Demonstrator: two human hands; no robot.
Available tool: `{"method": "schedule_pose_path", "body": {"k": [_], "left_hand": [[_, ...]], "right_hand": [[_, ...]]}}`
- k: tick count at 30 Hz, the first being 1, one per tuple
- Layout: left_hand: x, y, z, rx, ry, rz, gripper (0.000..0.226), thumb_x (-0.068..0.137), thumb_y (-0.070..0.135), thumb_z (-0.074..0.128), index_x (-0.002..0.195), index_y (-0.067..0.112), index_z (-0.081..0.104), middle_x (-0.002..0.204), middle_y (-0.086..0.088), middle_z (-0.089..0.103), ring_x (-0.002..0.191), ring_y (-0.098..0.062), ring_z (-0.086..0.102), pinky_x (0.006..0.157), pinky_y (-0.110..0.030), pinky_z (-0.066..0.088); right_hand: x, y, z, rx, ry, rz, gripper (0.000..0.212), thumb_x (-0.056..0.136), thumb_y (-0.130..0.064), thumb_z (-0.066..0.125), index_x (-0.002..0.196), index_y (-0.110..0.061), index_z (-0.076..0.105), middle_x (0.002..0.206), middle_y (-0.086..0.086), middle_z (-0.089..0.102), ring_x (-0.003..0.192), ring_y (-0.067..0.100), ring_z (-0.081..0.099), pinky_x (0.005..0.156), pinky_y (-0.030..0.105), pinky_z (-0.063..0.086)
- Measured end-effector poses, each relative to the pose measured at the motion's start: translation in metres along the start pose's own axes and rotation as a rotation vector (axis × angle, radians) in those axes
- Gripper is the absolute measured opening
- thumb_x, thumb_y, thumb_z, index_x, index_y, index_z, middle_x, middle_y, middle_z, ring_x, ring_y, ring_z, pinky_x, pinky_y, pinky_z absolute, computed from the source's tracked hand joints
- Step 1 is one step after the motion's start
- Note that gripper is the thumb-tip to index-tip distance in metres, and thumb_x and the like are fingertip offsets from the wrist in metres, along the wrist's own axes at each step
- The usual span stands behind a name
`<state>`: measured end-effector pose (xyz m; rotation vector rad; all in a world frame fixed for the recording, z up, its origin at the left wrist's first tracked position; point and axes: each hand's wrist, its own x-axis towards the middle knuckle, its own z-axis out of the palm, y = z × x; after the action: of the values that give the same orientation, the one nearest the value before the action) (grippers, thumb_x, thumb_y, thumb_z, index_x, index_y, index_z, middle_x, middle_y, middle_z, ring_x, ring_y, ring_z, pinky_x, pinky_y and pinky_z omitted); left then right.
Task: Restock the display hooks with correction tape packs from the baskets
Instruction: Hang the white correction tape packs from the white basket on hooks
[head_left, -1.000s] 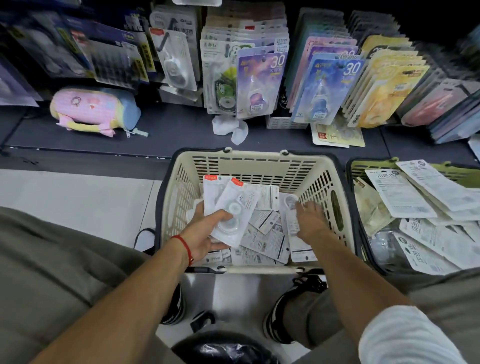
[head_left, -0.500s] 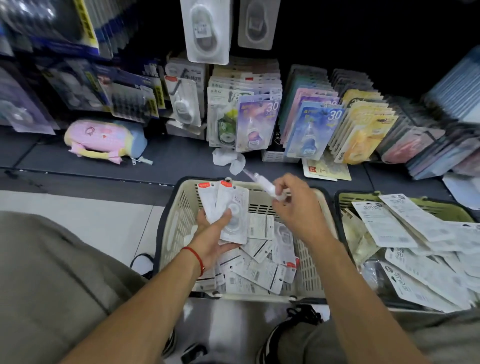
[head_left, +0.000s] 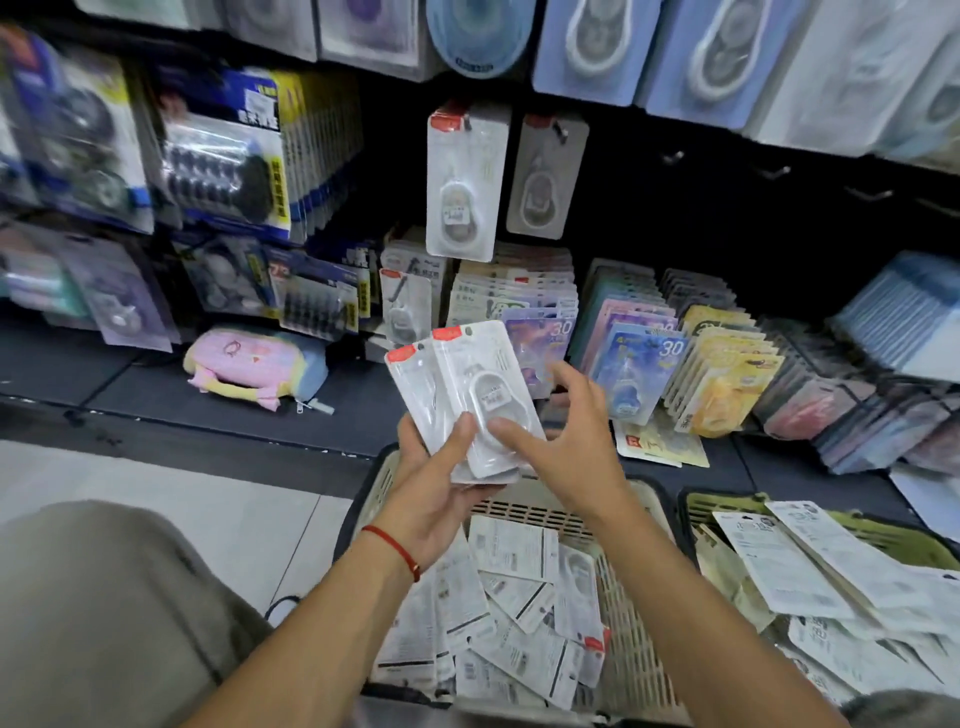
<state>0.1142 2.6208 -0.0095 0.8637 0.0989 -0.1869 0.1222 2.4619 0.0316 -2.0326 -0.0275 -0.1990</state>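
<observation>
Left hand (head_left: 434, 499) at frame centre grips fanned stack of correction tape packs (head_left: 467, 400), thumb across front. Right hand (head_left: 566, 441) beside it, fingers spread, index fingertip touching front pack. Beige basket (head_left: 631, 644) below holds loose packs face down. Green basket (head_left: 893, 538) at lower right. Two packs hang on hooks (head_left: 467, 182) above.

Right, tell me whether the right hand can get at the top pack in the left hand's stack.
Probably yes. The right hand is open with its thumb already on the top pack, which the left hand holds fanned above the beige basket. Nothing lies between them.
</observation>
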Motion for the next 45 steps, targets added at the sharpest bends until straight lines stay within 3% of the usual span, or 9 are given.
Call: {"method": "schedule_pose_path", "body": {"k": [4,11,16,21,25,29,39,41,45], "left_hand": [[0.016,0.041,0.019,0.132,-0.06,0.139,0.065,0.088,0.03,0.083,0.139,0.034,0.044,0.132,0.002,0.071,0.114,-0.03,0.073,0.083,-0.058,0.061],[0.063,0.106,0.046,0.567,-0.091,0.395,0.079,0.075,0.049,0.089,0.139,0.037,0.044,0.125,0.021,0.07,0.119,-0.002,0.067,0.102,-0.033,0.055],[0.088,0.144,0.049,0.839,-0.025,0.6,0.065,0.086,0.045,0.083,0.135,0.041,0.041,0.118,0.04,0.06,0.111,0.014,0.06,0.087,-0.01,0.05],[0.1,0.138,0.044,0.831,0.134,0.713,0.058,0.087,0.044,0.082,0.131,0.035,0.045,0.106,0.046,0.06,0.1,0.018,0.061,0.072,0.0,0.045],[0.1,0.139,0.044,0.823,0.131,0.744,0.063,0.081,0.053,0.08,0.13,0.038,0.045,0.111,0.045,0.059,0.103,0.018,0.06,0.074,0.0,0.046],[0.097,0.142,0.042,0.778,0.139,0.751,0.071,0.072,0.066,0.075,0.13,0.038,0.046,0.114,0.041,0.061,0.105,0.014,0.063,0.074,-0.002,0.047],[0.095,0.145,0.046,0.669,0.125,0.799,0.075,0.075,0.06,0.076,0.136,0.025,0.048,0.114,0.036,0.063,0.107,0.011,0.064,0.078,-0.004,0.05],[0.094,0.144,0.046,0.665,0.126,0.794,0.074,0.076,0.059,0.077,0.136,0.026,0.048,0.116,0.034,0.064,0.108,0.01,0.064,0.079,-0.005,0.05],[0.093,0.141,0.049,0.658,0.112,0.76,0.062,0.08,0.049,0.079,0.132,0.032,0.05,0.115,0.035,0.065,0.108,0.011,0.064,0.079,-0.005,0.05]], "right_hand": [[0.035,-0.031,-0.022,0.159,-0.145,0.06,0.047,0.081,-0.037,0.091,0.122,-0.024,0.072,0.11,-0.009,0.079,0.102,0.01,0.074,0.077,0.02,0.057],[0.084,-0.06,-0.049,0.333,-0.013,-0.077,0.039,0.085,-0.025,0.087,0.116,-0.024,0.065,0.105,-0.007,0.08,0.097,0.014,0.077,0.074,0.031,0.064],[0.109,-0.066,-0.057,0.177,0.226,-0.22,0.024,0.096,-0.037,0.071,0.115,-0.039,0.055,0.103,-0.013,0.072,0.091,0.008,0.072,0.069,0.03,0.061],[0.127,-0.062,-0.052,0.087,0.277,-0.197,0.026,0.102,-0.038,0.062,0.125,-0.033,0.051,0.108,-0.01,0.068,0.091,0.018,0.071,0.074,0.049,0.063],[0.132,-0.063,-0.05,0.13,0.303,-0.174,0.026,0.102,-0.039,0.062,0.126,-0.032,0.054,0.109,-0.01,0.069,0.089,0.022,0.072,0.072,0.047,0.063],[0.129,-0.07,-0.048,0.205,0.315,-0.199,0.018,0.101,-0.038,0.067,0.117,-0.033,0.061,0.095,-0.017,0.073,0.058,0.018,0.069,0.048,0.026,0.053],[0.12,-0.08,-0.036,0.367,0.434,-0.188,0.019,0.097,-0.034,0.073,0.114,-0.028,0.068,0.094,-0.011,0.076,0.056,0.018,0.072,0.044,0.03,0.055],[0.125,-0.079,-0.039,0.326,0.381,-0.174,0.025,0.098,-0.039,0.071,0.12,-0.027,0.067,0.1,-0.009,0.077,0.064,0.017,0.075,0.05,0.036,0.06],[0.134,-0.065,-0.046,-0.073,0.18,0.033,0.074,0.101,-0.06,0.055,0.16,-0.023,0.032,0.153,0.0,0.051,0.135,0.022,0.055,0.104,0.043,0.049]]}}
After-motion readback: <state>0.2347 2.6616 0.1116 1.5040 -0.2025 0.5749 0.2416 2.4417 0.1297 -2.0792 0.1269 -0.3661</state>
